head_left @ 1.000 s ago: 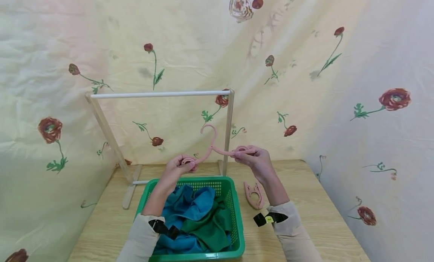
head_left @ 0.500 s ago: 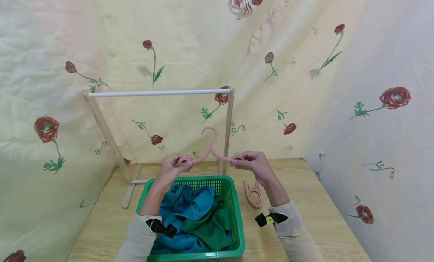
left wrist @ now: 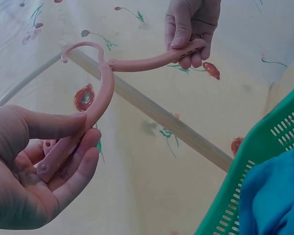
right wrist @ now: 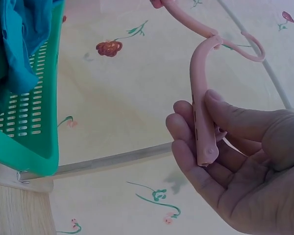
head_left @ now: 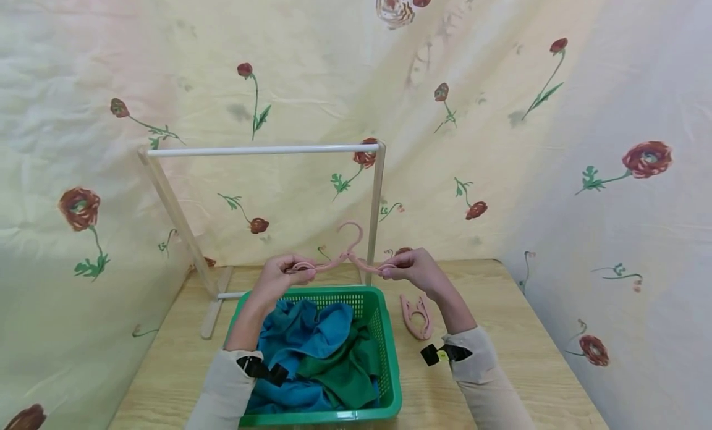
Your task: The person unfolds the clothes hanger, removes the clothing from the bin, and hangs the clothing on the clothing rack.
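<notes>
A pink folding hanger [head_left: 350, 256] is held up between both hands above the basket's far edge, its hook pointing upward. My left hand [head_left: 280, 275] pinches one arm of it between thumb and fingers. The other arm is gripped the same way by my right hand [head_left: 417, 270]. In the left wrist view the hanger [left wrist: 100, 98] shows both arms spread from the central joint. A folded end piece of the hanger [right wrist: 206, 147] lies against the fingers in the right wrist view. A second pink hanger [head_left: 417, 319], folded up, lies on the table to the right of the basket.
A green plastic basket [head_left: 392, 362] with blue cloth [head_left: 311, 337] and green cloth [head_left: 350, 368] stands at the front of the wooden table [head_left: 500, 331]. Behind it rises a rack with a white rail [head_left: 261, 150] and wooden posts. A flower-printed curtain [head_left: 311, 90] surrounds the table.
The hanger has come down slightly, and its hook has tipped and shifted a little to the right. Its right arm has lowered, and both hands keep their hold.
</notes>
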The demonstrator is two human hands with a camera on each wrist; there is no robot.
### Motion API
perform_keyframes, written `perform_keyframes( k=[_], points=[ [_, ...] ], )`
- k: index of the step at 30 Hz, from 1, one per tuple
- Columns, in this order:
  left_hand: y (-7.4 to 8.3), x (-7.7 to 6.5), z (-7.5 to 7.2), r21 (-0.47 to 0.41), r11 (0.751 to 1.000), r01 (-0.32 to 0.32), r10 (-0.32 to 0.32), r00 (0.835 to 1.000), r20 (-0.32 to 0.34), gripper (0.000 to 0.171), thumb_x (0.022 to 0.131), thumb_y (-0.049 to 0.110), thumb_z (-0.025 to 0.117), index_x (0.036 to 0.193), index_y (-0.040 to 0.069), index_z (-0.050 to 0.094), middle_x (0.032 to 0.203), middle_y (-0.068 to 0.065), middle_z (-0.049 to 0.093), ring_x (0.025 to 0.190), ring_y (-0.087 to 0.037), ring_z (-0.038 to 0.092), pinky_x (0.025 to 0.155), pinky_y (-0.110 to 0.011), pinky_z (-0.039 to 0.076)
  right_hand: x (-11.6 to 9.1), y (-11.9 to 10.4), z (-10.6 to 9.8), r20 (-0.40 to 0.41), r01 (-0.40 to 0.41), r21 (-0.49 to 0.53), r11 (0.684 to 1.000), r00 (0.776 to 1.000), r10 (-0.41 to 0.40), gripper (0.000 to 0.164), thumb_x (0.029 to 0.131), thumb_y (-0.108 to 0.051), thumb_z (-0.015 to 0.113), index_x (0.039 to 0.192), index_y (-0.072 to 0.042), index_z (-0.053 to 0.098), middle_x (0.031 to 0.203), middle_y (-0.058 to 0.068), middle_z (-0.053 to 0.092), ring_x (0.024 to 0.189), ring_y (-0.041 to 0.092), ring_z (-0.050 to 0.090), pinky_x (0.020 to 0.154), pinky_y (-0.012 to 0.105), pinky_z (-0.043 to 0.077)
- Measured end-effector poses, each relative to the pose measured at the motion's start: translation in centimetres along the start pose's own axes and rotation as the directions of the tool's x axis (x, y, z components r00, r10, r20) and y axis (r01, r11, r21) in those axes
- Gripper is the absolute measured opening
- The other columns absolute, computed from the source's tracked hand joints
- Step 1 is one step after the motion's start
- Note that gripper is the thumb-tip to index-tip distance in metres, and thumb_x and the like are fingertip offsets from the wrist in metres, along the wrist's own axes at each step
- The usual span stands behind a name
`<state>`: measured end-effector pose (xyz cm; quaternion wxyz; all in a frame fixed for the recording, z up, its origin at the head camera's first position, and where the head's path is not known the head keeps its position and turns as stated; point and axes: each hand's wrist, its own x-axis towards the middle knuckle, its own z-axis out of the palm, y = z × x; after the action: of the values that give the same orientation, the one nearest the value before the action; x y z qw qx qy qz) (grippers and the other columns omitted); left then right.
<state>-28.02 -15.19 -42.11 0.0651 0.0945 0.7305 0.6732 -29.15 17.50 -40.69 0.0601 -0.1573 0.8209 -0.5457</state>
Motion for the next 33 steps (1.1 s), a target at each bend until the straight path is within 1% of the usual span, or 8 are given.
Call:
perform_keyframes(
  k=[5, 9, 14, 18, 22, 23, 27, 33],
  points=[
    [-0.3, -0.1, 0.1, 0.002, 1.000, 0.021, -0.021, 1.000, 0.019, 0.028, 0.096, 0.010, 0.071, 0.118, -0.008, 0.069, 0.099, 0.001, 0.071, 0.087, -0.014, 0.070, 0.084, -0.029, 0.061, -0.2, -0.1, 0.2, -0.023, -0.008, 0.030, 1.000, 1.000, 0.008, 0.020, 0.095, -0.005, 0.070, 0.108, 0.010, 0.075, 0.094, 0.013, 0.071, 0.081, 0.014, 0.067, 0.076, 0.026, 0.058],
    [-0.6, 0.0, 0.4, -0.005, 0.999, 0.036, -0.035, 0.999, 0.024, 0.027, 0.097, 0.010, 0.070, 0.118, -0.008, 0.068, 0.099, -0.001, 0.068, 0.088, -0.014, 0.068, 0.083, -0.027, 0.060, -0.3, 0.2, 0.6, -0.086, -0.010, 0.066, 0.998, 0.996, 0.016, 0.018, 0.096, -0.004, 0.068, 0.107, 0.010, 0.075, 0.093, 0.012, 0.074, 0.082, 0.014, 0.069, 0.078, 0.027, 0.058],
    [-0.7, 0.3, 0.9, -0.031, 0.999, 0.034, -0.034, 0.999, 0.017, 0.026, 0.098, 0.009, 0.068, 0.118, -0.008, 0.066, 0.100, -0.002, 0.065, 0.089, -0.014, 0.067, 0.085, -0.029, 0.061, 0.1, 0.6, 1.0, -0.180, -0.007, 0.108, 0.994, 0.983, 0.027, 0.018, 0.097, -0.003, 0.067, 0.105, 0.010, 0.074, 0.092, 0.007, 0.075, 0.082, 0.010, 0.070, 0.082, 0.026, 0.059],
    [-0.7, 0.5, 1.1, -0.029, 0.999, 0.021, -0.020, 1.000, 0.011, 0.024, 0.098, 0.009, 0.067, 0.116, -0.007, 0.066, 0.102, -0.003, 0.066, 0.089, -0.013, 0.068, 0.085, -0.030, 0.061, 0.4, 0.6, 1.1, -0.232, 0.007, 0.140, 0.990, 0.972, 0.026, 0.017, 0.097, -0.001, 0.067, 0.104, 0.013, 0.073, 0.092, 0.005, 0.077, 0.079, 0.007, 0.069, 0.080, 0.024, 0.059],
    [-0.7, 0.7, 1.0, -0.028, 0.999, 0.018, -0.018, 1.000, 0.008, 0.022, 0.099, 0.009, 0.067, 0.115, -0.005, 0.067, 0.103, -0.003, 0.066, 0.089, -0.014, 0.069, 0.086, -0.031, 0.061, 0.7, 0.5, 1.2, -0.274, -0.003, 0.197, 0.980, 0.960, 0.058, 0.018, 0.097, 0.000, 0.066, 0.105, 0.015, 0.071, 0.089, 0.001, 0.077, 0.078, 0.004, 0.070, 0.077, 0.023, 0.060],
    [-0.7, 0.8, 1.0, -0.031, 0.999, 0.020, -0.020, 1.000, 0.007, 0.021, 0.099, 0.009, 0.067, 0.115, -0.005, 0.067, 0.102, -0.003, 0.066, 0.088, -0.015, 0.069, 0.087, -0.033, 0.062, 0.7, 0.4, 1.2, -0.284, -0.006, 0.213, 0.977, 0.956, 0.068, 0.019, 0.097, 0.000, 0.065, 0.106, 0.016, 0.071, 0.088, 0.000, 0.077, 0.078, 0.004, 0.070, 0.076, 0.023, 0.061],
    [-0.6, 0.9, 1.0, -0.033, 0.999, 0.022, -0.022, 1.000, 0.006, 0.023, 0.098, 0.010, 0.067, 0.117, -0.004, 0.067, 0.101, -0.001, 0.067, 0.088, -0.015, 0.069, 0.091, -0.040, 0.061, 1.0, 0.4, 1.2, -0.301, -0.006, 0.243, 0.970, 0.950, 0.081, 0.021, 0.098, -0.002, 0.064, 0.109, 0.015, 0.070, 0.087, 0.000, 0.078, 0.078, 0.004, 0.071, 0.076, 0.023, 0.061],
    [-0.7, 1.1, 0.8, -0.029, 1.000, 0.009, -0.008, 1.000, 0.017, 0.028, 0.099, 0.016, 0.068, 0.119, -0.004, 0.067, 0.099, 0.000, 0.067, 0.088, -0.014, 0.069, 0.090, -0.037, 0.061, 1.2, 0.4, 1.1, -0.296, 0.003, 0.268, 0.963, 0.952, 0.079, 0.022, 0.099, -0.005, 0.064, 0.109, 0.014, 0.070, 0.088, 0.001, 0.079, 0.080, 0.006, 0.073, 0.079, 0.025, 0.062]
  ],
)
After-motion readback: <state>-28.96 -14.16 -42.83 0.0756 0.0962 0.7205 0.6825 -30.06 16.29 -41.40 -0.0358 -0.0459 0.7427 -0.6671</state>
